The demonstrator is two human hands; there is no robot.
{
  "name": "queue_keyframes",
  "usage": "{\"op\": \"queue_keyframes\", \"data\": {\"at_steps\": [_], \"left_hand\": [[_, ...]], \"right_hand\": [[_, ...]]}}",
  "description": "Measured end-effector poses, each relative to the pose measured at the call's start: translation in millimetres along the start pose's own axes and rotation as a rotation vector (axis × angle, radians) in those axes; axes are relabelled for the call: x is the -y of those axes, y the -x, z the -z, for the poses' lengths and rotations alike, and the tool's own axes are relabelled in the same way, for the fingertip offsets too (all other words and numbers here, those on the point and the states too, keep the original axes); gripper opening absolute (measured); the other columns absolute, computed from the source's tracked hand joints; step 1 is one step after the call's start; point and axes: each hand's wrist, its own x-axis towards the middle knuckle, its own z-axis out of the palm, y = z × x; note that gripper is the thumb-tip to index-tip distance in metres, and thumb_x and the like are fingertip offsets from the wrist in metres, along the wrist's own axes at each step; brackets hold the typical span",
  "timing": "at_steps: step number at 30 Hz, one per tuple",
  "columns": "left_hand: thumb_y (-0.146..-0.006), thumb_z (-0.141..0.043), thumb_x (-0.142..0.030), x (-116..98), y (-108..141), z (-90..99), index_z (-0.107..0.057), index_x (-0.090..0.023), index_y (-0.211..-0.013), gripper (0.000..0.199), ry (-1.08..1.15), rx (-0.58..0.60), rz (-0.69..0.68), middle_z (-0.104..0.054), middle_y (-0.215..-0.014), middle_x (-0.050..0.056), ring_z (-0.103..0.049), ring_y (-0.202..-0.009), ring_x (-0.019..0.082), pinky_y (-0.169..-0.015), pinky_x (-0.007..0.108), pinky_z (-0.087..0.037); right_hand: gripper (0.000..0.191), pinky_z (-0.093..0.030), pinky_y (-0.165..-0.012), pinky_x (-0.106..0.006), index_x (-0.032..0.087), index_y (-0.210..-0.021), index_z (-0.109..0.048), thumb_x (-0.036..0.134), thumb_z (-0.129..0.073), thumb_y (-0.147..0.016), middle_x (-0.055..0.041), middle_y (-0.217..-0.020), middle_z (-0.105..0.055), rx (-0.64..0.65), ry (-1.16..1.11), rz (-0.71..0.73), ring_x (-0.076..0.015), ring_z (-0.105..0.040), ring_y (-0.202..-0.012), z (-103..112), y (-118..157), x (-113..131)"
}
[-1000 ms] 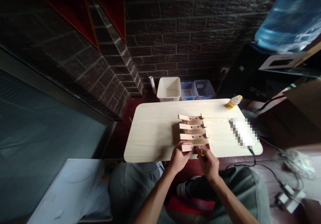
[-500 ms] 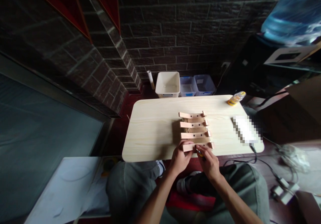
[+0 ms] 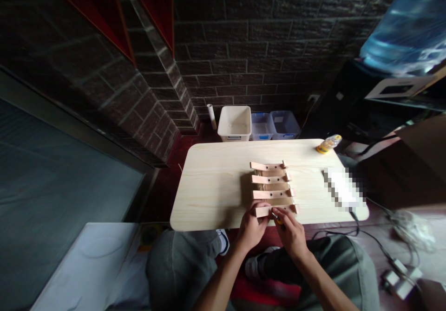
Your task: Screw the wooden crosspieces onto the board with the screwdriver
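Observation:
A small wooden rack [image 3: 272, 187] stands on the pale table, with several slats across it that each have dark holes and a short upright end piece on the right. My left hand [image 3: 253, 227] is closed on the left part of the nearest slat [image 3: 264, 211], thumb in front and fingers behind. In my closed right hand [image 3: 291, 233] is a short screwdriver [image 3: 278, 219] with a yellow and black handle. Its metal shaft points up and left at a hole in that same slat. The fingers cover much of the handle, and the tip's exact contact is too small to see.
A clear bottle with a yellow base [image 3: 328, 144] stands at the table's [image 3: 209, 181] far right corner. Below it lies a blurred-out white device [image 3: 343, 188] with a cable. A white bin [image 3: 235, 121] and two bluish bins [image 3: 262, 125] stand behind the table.
The whole view has shifted slightly, so the table and rack appear a little lower. Both hands keep their places at the nearest slat, the screwdriver still in my right hand.

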Motion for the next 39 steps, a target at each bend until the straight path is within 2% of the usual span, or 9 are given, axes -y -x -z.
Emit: {"op": "queue_keyframes", "data": {"at_steps": [10, 22, 32, 39], "left_hand": [[-0.091, -0.057, -0.020, 1, 2, -1.2, -0.060, -0.022, -0.112, 0.021, -0.014, 0.004, -0.012, -0.065, -0.111, 0.006, -0.064, -0.104, 0.018, -0.094, 0.034, -0.052], [-0.091, -0.057, -0.019, 3, 2, -3.5, -0.059, -0.022, -0.112, 0.021, -0.020, 0.019, -0.050, -0.064, -0.112, 0.006, -0.063, -0.106, 0.018, -0.095, 0.035, -0.051], [-0.090, -0.058, -0.019, 7, 2, -5.9, -0.059, -0.023, -0.112, 0.022, -0.042, 0.025, -0.050, -0.065, -0.112, 0.006, -0.063, -0.106, 0.018, -0.096, 0.034, -0.051], [-0.091, -0.057, -0.021, 3, 5, -4.2, -0.060, -0.022, -0.111, 0.021, -0.038, 0.023, -0.053, -0.065, -0.112, 0.006, -0.064, -0.105, 0.018, -0.094, 0.033, -0.052]], "right_hand": [[0.037, -0.059, -0.085, -0.030, 0.026, -0.129, -0.059, 0.017, -0.050, -0.094, -0.0081, -0.117, -0.068, -0.051, -0.032, -0.029, -0.0197, -0.069, -0.101, -2, -2, 1], [0.034, -0.058, -0.086, -0.030, 0.025, -0.127, -0.061, 0.018, -0.051, -0.094, -0.0088, -0.116, -0.068, -0.003, -0.091, -0.051, -0.0194, -0.068, -0.101, 9, -7, 9], [0.042, -0.060, -0.079, -0.031, 0.027, -0.135, -0.055, 0.017, -0.048, -0.095, -0.0102, -0.118, -0.067, 0.002, -0.056, -0.015, -0.0207, -0.069, -0.098, 6, -3, 2], [0.036, -0.059, -0.081, -0.032, 0.025, -0.129, -0.061, 0.020, -0.052, -0.095, -0.0103, -0.113, -0.069, -0.046, -0.077, -0.014, -0.0207, -0.069, -0.097, 4, -3, 2]]}}
